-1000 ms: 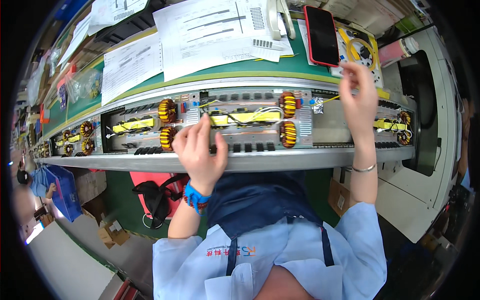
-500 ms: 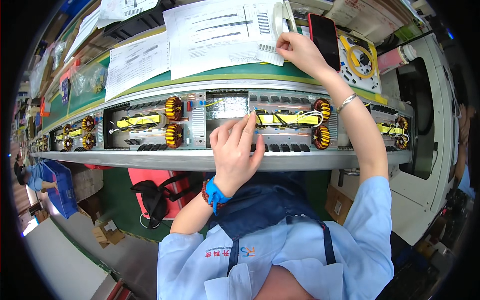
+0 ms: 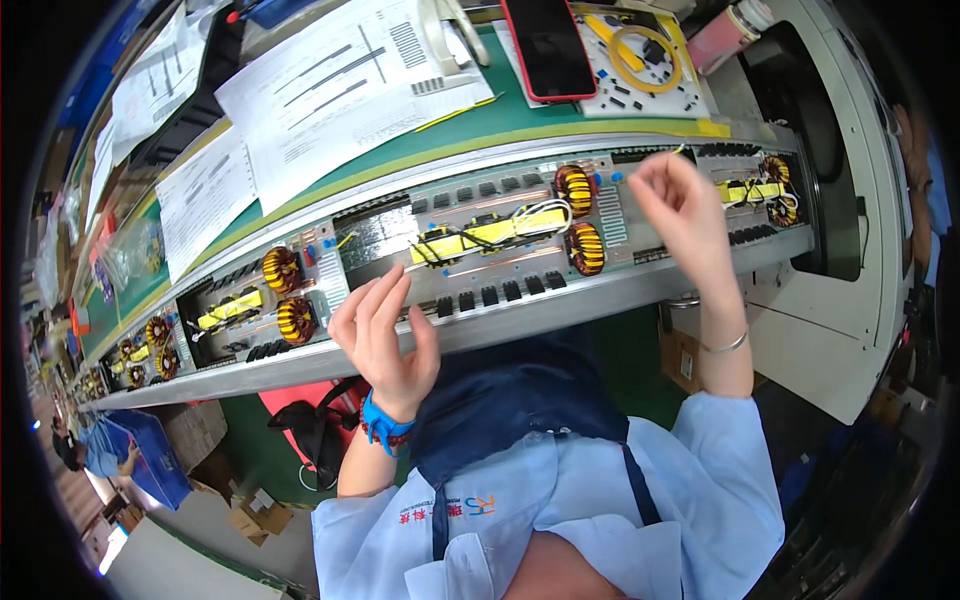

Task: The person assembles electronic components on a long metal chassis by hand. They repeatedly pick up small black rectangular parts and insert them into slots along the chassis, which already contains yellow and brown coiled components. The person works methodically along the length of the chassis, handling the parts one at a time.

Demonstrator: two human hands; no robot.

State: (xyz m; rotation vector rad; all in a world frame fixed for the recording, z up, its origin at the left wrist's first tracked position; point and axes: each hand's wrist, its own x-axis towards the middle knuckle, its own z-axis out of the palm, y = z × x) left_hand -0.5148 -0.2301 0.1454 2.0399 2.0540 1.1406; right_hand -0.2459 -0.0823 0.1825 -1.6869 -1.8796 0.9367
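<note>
My left hand point(image 3: 388, 345) is at the front rail of the long metal conveyor point(image 3: 480, 318), fingers apart and holding nothing I can see. Beside its fingertips lies a circuit board point(image 3: 395, 268) with a yellow-wrapped transformer point(image 3: 490, 238), black components and two copper-wound toroid coils point(image 3: 585, 248). Further right, my right hand point(image 3: 685, 215) hovers over the gap before another board's yellow transformer point(image 3: 750, 192). Its thumb and fingers are pinched together; whatever is between them is too small to make out. A strip of small labels point(image 3: 440, 84) rests on the papers behind.
Printed sheets point(image 3: 310, 90) cover the green bench behind the conveyor. A red-edged phone point(image 3: 548, 50) lies near a white tray of loose parts point(image 3: 640, 95) with a yellow tape ring point(image 3: 645, 58). At right stands a grey machine point(image 3: 850, 340); several boards continue leftward.
My right hand has left the label strip and come forward and right, over the conveyor. My left hand has moved left, off the transformer. The whole view has turned and shifted.
</note>
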